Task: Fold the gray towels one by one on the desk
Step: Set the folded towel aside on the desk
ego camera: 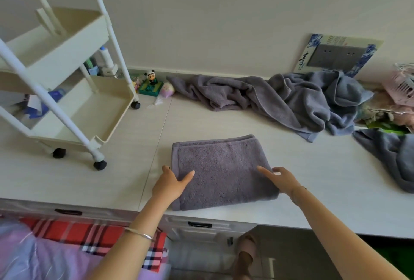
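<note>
The folded gray towel (221,174) lies flat on the desk (112,167), close to the front edge, right in front of the person. The left hand (171,184) rests on its left side with the fingers (187,175) straight and flat, holding nothing. The right hand (283,180) is at the right side, with one straight finger lying on top. I cannot tell if its other fingers tuck under the edge. This towel looks almost done. Its front edge sits very near the desk's edge, so a hard push toward the person could slide it off onto the floor. If one hand lifts a side too fast, the layers could slip apart and the neat shape would be lost. At the back lies a messy pile of gray towels (268,98), not yet folded, and another crumpled gray towel (389,156) lies on the right. The pile is tangled, so pulling one out may drag the others along. A white rolling cart (74,105) stands on the desk at the left and takes up room there. A small panda toy (150,82) sits by the wall just beside the pile, and pink hangers (401,87) are at the far right.
</note>
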Demonstrator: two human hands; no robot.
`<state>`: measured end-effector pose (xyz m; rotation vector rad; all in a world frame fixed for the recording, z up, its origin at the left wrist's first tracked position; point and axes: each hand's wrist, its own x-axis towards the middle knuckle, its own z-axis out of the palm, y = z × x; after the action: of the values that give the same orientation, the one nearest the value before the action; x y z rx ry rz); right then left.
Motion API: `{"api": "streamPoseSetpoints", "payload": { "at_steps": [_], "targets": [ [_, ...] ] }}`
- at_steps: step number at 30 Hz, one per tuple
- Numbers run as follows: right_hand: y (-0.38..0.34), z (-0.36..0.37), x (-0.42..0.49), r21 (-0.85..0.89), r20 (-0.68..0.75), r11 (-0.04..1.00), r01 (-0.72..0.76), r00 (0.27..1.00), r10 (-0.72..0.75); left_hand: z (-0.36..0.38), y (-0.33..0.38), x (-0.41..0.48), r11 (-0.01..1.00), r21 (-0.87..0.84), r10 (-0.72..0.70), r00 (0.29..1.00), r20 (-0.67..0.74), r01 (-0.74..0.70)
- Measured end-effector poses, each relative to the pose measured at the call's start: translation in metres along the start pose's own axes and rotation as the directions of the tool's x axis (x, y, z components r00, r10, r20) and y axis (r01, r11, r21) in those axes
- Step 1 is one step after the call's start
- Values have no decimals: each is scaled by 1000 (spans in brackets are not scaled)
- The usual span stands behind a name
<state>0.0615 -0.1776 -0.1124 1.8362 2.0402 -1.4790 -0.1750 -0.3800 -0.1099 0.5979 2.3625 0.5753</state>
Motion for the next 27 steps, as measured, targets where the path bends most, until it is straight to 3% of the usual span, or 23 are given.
{"api": "streamPoseSetpoints", "payload": {
  "at_steps": [4,8,11,16,21,24,27],
  "targets": [
    [-4,4,-15,176,112,982,-65,993,45,-7,-4,4,910,-389,-83,982,168,144],
    [-6,2,-39,476,211,874,-93,977,-12,-16,-3,-4,790,-572,2,932,364,221],
    [-21,-8,-56,528,248,848,-50,964,-98,-33,5,-15,726,-655,99,909,404,211],
    [-73,-41,-85,613,189,786,76,952,-240,-90,35,-35,681,-730,215,940,266,51],
    [-146,-76,-114,698,120,687,203,912,-391,-161,74,-66,630,-756,312,949,38,-177],
    [-198,-96,-122,739,98,627,246,881,-462,-210,100,-84,589,-740,366,924,-114,-325],
    [-259,-117,-127,719,105,600,351,798,-593,-265,124,-103,529,-712,398,876,-272,-461]
  ]
}}
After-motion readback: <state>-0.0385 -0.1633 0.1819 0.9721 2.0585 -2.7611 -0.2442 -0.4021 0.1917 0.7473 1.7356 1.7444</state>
